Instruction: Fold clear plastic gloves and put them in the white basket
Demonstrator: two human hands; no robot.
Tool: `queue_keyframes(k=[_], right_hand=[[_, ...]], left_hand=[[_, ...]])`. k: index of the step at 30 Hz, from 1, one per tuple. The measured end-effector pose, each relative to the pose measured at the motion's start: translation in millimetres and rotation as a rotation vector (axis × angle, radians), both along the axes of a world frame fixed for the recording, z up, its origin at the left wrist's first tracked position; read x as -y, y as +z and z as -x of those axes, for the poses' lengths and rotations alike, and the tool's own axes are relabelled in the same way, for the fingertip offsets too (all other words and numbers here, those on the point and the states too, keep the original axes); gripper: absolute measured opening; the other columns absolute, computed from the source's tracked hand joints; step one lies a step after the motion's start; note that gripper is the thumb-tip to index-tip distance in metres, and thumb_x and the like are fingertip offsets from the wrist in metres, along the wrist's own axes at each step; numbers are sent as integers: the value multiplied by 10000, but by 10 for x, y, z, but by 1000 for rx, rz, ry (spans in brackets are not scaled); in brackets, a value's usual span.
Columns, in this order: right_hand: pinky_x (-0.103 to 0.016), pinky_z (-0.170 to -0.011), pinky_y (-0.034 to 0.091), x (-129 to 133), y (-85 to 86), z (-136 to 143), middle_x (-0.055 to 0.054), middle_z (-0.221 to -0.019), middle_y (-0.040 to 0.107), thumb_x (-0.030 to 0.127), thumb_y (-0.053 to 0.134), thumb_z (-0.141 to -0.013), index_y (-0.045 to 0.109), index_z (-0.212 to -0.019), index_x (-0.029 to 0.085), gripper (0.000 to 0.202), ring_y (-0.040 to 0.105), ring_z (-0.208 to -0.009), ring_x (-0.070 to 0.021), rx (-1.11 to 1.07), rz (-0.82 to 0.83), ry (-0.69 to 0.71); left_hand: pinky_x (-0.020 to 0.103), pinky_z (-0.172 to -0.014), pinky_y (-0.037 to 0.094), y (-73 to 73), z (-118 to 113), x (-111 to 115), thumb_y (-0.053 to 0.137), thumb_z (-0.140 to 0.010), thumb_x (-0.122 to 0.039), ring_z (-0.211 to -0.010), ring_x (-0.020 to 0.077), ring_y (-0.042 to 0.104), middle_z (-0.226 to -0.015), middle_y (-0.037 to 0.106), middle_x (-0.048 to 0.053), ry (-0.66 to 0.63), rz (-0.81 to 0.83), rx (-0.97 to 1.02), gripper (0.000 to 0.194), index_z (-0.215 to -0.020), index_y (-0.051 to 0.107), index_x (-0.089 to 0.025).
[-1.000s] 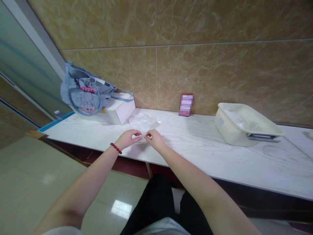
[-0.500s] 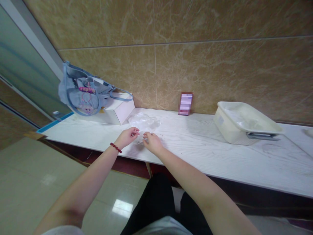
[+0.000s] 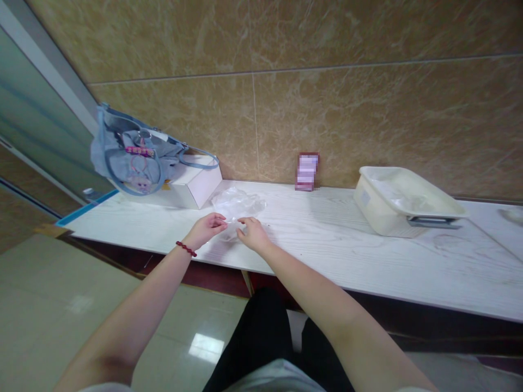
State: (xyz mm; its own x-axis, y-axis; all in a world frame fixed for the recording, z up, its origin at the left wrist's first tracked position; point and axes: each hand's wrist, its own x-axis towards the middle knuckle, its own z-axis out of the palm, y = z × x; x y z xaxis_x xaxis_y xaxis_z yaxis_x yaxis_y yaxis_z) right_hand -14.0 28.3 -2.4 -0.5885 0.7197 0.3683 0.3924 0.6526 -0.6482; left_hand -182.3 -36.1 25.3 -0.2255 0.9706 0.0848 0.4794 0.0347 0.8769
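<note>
A thin clear plastic bag [image 3: 239, 201] lies crumpled on the white tabletop, and part of it reaches forward between my hands. My left hand [image 3: 205, 230], with a dark red bead bracelet [image 3: 186, 249] at its wrist, pinches the plastic with thumb and fingers. Close by on the right, my right hand [image 3: 254, 235] has its fingers bent in a pinch on the same film. A small gap separates the two hands, spanned by see-through plastic. The exact fingertip contact is hard to make out.
A light blue bag [image 3: 137, 155] with a charm rests on a white box [image 3: 192, 188] at the left. Against the tiled wall stands a small blurred-out card or box [image 3: 306, 171]. A cream plastic bin [image 3: 376, 215] holding clear plastic is at the right. The table's front edge [image 3: 310, 281] runs before me.
My left hand has shifted slightly left, so the gap between my hands is a little wider. The plastic still lies between them. The whole view has turned slightly.
</note>
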Motion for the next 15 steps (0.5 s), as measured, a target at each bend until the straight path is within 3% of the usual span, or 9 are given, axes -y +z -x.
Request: queue_keyframes(k=[10,15], right_hand=[[-345,-786,344,136,43,-78,-60,-936,580,244,398,-826,600,-877,201,212,444,-944,-208,377,-288,104],[-365,-804,314,189,42,-102,-63,-967,574,170,383,-817,578,-984,250,268,456,-944,-214,455,-280,130]], left_hand=[[278,-660,450,12,25,-6,678,-555,-359,-649,122,557,-679,577,-11,-3,5,-21,373,-838,544,-156],[290,-717,429,72,140,-71,595,-620,-452,-739,155,559,-763,627,29,32,-1,-142,321,-756,604,-162]])
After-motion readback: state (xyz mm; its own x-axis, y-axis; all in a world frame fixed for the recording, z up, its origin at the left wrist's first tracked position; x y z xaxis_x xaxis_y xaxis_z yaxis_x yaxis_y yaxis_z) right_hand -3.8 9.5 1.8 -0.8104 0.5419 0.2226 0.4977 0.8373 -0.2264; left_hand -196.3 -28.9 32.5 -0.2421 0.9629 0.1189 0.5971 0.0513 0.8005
